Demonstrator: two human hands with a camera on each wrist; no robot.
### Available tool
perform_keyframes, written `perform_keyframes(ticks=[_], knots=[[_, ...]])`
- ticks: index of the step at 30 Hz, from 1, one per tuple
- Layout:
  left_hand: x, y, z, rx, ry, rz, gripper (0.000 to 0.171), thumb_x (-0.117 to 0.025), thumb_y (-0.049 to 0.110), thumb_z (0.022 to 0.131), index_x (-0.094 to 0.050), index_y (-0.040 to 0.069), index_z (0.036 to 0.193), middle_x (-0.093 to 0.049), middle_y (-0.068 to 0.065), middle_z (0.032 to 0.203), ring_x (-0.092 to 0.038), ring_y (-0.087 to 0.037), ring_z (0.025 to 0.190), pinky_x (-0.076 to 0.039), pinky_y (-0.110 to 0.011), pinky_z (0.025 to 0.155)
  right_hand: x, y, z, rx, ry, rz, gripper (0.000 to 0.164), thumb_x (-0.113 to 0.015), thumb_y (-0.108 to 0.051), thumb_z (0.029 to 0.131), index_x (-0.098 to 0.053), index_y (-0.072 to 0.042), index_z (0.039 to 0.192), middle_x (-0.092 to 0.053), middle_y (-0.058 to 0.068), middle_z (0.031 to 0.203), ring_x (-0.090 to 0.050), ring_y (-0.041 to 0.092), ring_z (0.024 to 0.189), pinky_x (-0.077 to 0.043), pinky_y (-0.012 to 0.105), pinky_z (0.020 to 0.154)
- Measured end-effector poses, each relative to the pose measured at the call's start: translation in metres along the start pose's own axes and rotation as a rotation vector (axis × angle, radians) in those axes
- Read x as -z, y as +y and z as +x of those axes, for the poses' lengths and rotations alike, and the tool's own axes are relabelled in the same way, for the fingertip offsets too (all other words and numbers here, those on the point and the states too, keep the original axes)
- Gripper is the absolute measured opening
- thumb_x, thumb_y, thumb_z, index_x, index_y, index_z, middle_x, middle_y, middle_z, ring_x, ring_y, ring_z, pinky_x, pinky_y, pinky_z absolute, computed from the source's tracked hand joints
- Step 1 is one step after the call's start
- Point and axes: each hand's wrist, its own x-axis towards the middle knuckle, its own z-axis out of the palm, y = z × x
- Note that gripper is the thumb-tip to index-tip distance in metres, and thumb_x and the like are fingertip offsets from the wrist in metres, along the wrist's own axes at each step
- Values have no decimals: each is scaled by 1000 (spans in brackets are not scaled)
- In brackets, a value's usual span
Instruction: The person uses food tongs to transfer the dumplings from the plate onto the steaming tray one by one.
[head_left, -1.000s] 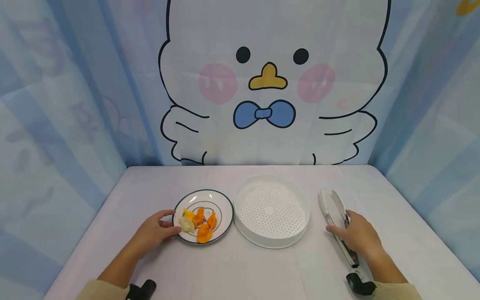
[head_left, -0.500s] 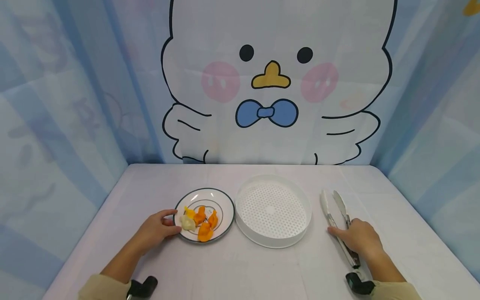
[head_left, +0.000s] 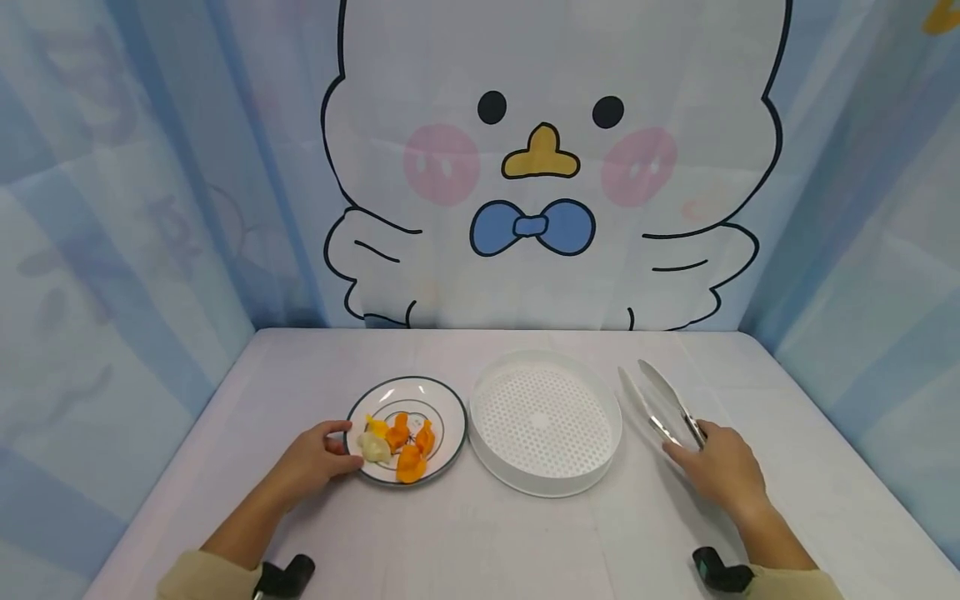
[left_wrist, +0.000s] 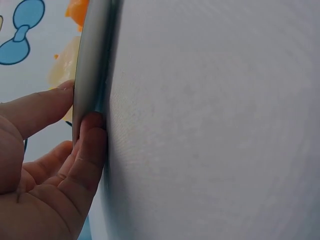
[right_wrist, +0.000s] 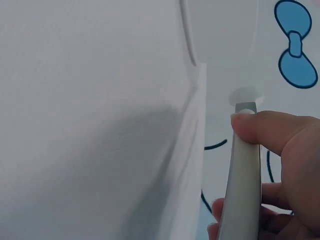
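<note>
My left hand (head_left: 311, 460) grips the left rim of a white plate (head_left: 446, 400) with a dark edge. In the left wrist view the thumb lies against the plate's rim (left_wrist: 92, 55) and the fingers reach under it. Several small dumpling-like pieces lie on the plate: orange ones (head_left: 410, 464), a yellow one (head_left: 377, 427) and a pale one (head_left: 374, 447). My right hand (head_left: 722, 471) holds metal tongs (head_left: 667, 387), raised off the table, with their two arms spread apart and pointing away. The right wrist view has the thumb on the tongs' handle (right_wrist: 242, 185); the palm hides part of it.
Between the plate and the tongs stands a round white steamer tray (head_left: 540, 483) with a perforated base, close beside the plate. A white cloth covers the table (head_left: 480, 550). Behind it hangs a curtain (head_left: 540, 283) printed with a cartoon bird.
My right hand has lifted the tongs off the table; their tips have moved forward and left. The left hand stays at the plate's rim, and the plate keeps its place.
</note>
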Motion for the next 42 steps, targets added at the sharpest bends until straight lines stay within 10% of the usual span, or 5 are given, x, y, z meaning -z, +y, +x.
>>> perform_keyframes(ticks=[16,42], knots=[[0,0,-2,-5,-7,-2,68,-79,15,86,-44,-2,142,-53,-14,97,-51,-26,87,-46,-30,71,20,-44,-8,157,15,78,80,-67,-45,94,-41,12,143,-44,38,139,-43,56,125,-38,68,95],[-1,2,-5,0,-5,-18,68,-79,13,86,-44,-1,142,-52,-15,98,-51,-27,88,-47,-29,71,1,-126,-37,402,-111,171,62,-82,-37,82,-61,4,123,-59,6,105,-55,16,85,-51,36,75]])
